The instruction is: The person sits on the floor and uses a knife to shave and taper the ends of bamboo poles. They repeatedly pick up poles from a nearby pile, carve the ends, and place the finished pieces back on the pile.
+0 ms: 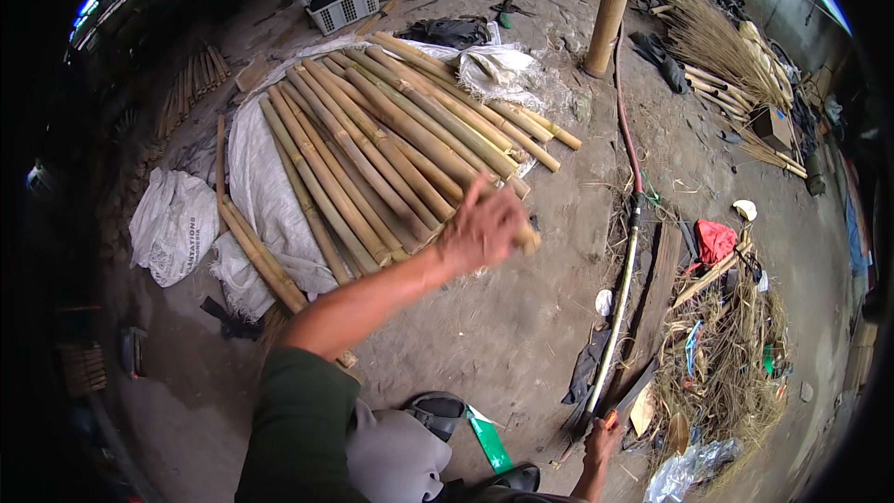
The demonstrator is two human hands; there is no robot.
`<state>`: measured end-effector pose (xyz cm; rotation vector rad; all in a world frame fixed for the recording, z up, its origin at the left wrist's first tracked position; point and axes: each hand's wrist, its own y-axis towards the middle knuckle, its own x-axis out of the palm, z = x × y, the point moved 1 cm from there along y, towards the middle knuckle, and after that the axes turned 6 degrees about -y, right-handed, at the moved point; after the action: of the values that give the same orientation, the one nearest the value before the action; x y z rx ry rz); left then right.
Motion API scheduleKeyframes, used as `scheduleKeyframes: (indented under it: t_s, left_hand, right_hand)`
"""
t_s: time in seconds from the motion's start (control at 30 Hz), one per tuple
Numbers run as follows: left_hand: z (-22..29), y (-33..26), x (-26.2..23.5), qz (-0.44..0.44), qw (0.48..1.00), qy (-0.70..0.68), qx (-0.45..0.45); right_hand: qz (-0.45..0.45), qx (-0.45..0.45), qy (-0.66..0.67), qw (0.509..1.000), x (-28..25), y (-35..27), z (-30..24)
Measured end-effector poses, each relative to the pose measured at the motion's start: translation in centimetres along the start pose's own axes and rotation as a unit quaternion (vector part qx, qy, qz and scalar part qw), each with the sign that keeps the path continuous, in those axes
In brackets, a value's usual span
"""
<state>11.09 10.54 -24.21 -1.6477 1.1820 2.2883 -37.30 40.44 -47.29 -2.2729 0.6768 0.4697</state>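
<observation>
My left hand [480,228] is over the near right ends of a spread of bamboo poles [419,130], its fingers curled and smeared by motion. A blurred bamboo pole end [528,239] sticks out just past the fingers, and the hand appears closed around that pole. The poles lie side by side on white woven sacks [256,163]. Low on the right, my right hand [599,442] is closed on a long knife. Its dark blade [636,389] points up and to the right, and a bit of orange shows at the grip.
A long pale pole with a red hose [626,135] and a dark wooden plank [652,293] lie right of me. Beyond them sits a heap of dry fibres and scraps [726,354]. A bamboo post [612,9] stands at the back, with a white crate [340,2] farther left.
</observation>
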Motion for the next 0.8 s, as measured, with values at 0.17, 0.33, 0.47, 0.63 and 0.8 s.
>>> scheduleKeyframes:
  t_s: [0.17, 0.33, 0.47, 0.63, 0.8]
  left_hand:
    - [13.1, -10.4, 2.8, -0.145, 0.982, -0.084, 0.084]
    - [19.0, -16.3, 4.9, -0.276, 0.942, -0.118, 0.154]
    - [12.5, -12.2, 3.4, -0.180, 0.929, -0.274, -0.170]
    - [-1.0, -4.9, 1.5, 0.046, 0.835, -0.102, -0.539]
    - [-3.3, -4.3, 3.6, 0.049, 0.836, -0.133, -0.530]
  right_hand:
    - [-0.010, -0.013, 0.001, 1.000, -0.1, -2.0, -3.6]
    - [-0.069, -0.012, 0.088, 0.994, -1.3, -4.0, -5.6]
    - [-0.069, -0.006, 0.144, 0.987, -2.5, -5.1, -5.6]
    - [-0.080, 0.008, 0.165, 0.983, -2.6, -5.5, -4.9]
    - [-0.065, 0.016, 0.202, 0.977, -1.8, -4.5, -3.9]
